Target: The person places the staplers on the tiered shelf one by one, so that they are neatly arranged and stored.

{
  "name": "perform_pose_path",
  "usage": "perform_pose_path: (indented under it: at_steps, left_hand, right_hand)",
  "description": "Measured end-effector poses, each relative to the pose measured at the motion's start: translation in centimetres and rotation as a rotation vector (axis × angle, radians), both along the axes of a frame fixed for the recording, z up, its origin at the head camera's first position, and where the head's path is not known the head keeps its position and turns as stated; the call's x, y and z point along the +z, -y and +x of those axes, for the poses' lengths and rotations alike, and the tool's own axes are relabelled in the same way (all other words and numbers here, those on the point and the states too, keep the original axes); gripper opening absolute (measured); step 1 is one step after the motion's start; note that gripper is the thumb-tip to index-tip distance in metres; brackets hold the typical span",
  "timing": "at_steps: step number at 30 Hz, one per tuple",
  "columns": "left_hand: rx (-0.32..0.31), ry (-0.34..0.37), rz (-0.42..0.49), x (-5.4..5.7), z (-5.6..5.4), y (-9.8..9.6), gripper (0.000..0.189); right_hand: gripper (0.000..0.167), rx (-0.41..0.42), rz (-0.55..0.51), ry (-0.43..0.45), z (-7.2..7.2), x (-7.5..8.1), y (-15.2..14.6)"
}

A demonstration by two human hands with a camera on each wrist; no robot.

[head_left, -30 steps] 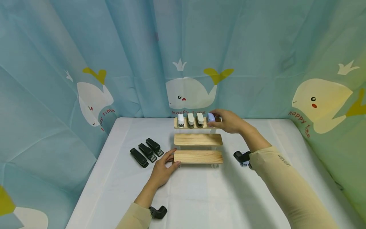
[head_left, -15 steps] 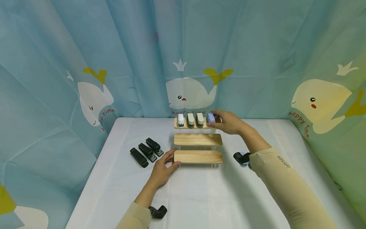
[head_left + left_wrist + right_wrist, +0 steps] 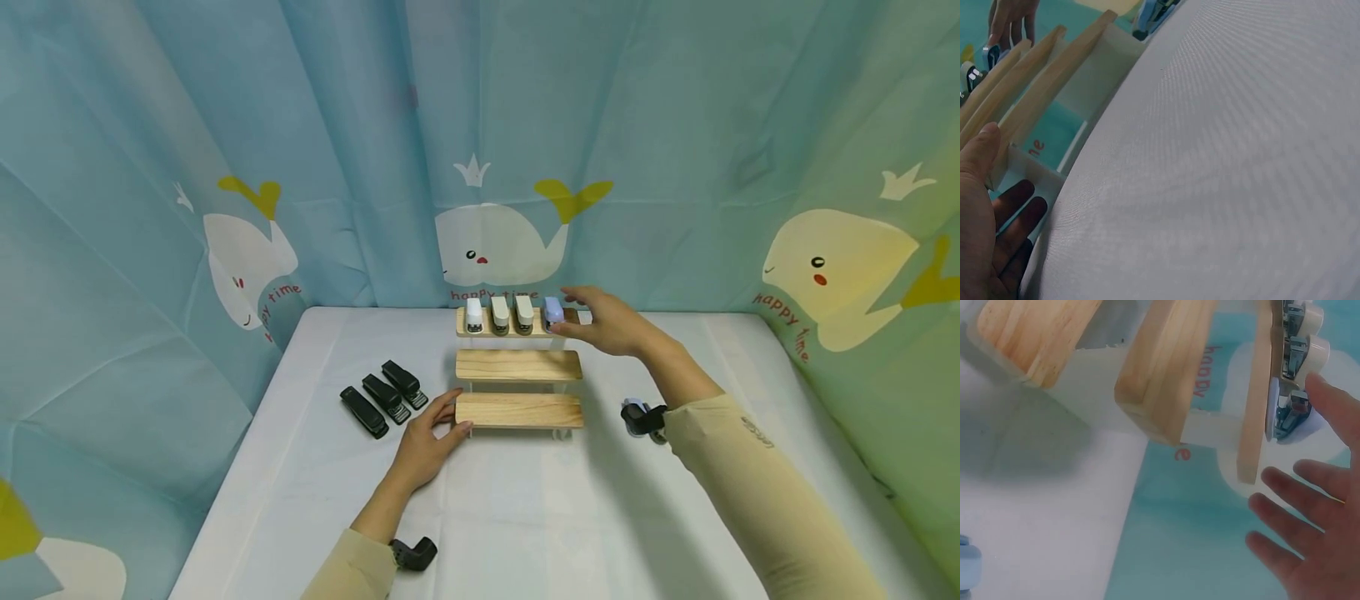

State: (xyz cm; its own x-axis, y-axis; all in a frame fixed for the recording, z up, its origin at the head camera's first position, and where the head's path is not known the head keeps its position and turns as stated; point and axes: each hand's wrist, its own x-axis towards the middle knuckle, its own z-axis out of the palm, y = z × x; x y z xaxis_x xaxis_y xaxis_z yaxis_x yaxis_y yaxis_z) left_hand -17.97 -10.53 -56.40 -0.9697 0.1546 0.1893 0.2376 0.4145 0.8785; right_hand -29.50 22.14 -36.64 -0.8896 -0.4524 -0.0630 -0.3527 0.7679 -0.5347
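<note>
A three-tier wooden display shelf (image 3: pixel 519 367) stands at the table's middle. My left hand (image 3: pixel 423 450) holds the left end of its lowest board, thumb at the front and forefinger at the back. On the top tier, a purple mini stapler (image 3: pixel 553 311) stands to the right of a white stapler (image 3: pixel 474 312) and two cream staplers (image 3: pixel 524 313). Beside the purple stapler, my right hand (image 3: pixel 611 323) has its fingers spread. In the right wrist view, the thumb is near the purple stapler (image 3: pixel 1297 419) and the other fingers (image 3: pixel 1291 528) stand apart, holding nothing.
Three black staplers (image 3: pixel 384 398) lie on the white tablecloth (image 3: pixel 495 517) left of the shelf. On the right, a light-blue stapler (image 3: pixel 635 429) is partly hidden by the black wrist camera (image 3: pixel 647 418). A blue whale-print curtain (image 3: pixel 360 150) hangs behind.
My right hand has let go of the purple stapler and moved slightly to the right, its fingers spreading. The stapler now stands upright on the top tier. My left hand has not moved.
</note>
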Motion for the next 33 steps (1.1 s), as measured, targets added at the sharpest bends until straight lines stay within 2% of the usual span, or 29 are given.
perform_pose_path:
  at_steps: [10, 18, 33]
  left_hand:
    - [0.002, 0.002, -0.001, 0.0, 0.0, 0.2, 0.065]
    - [-0.004, 0.005, -0.007, 0.0, -0.2, 0.2, 0.067]
    - [-0.007, -0.013, -0.008, 0.3, -0.1, 0.1, 0.065]
  right_hand:
    - [0.082, 0.003, -0.011, -0.002, 0.3, -0.3, -1.1]
    - [0.083, -0.007, 0.005, -0.003, 1.0, 0.0, -2.0]
    - [0.085, -0.044, 0.041, -0.001, 2.2, -0.5, -4.0]
